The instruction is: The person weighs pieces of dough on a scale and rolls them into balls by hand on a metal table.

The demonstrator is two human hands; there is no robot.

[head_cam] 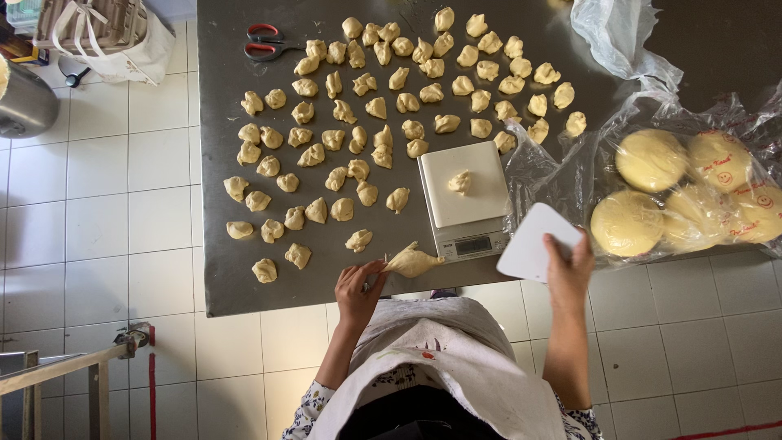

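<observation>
My left hand pinches a long piece of pale dough at the near edge of the steel table. My right hand grips a white plastic scraper held up beside the scale. A small dough piece rests on the white kitchen scale, which stands between my hands. Several small dough portions lie spread in loose rows over the table beyond my left hand.
Red-handled scissors lie at the table's far side. Clear plastic bags with large round dough balls sit on the right. A grey pot and a cloth bag stand on the tiled floor at left; a metal frame is lower left.
</observation>
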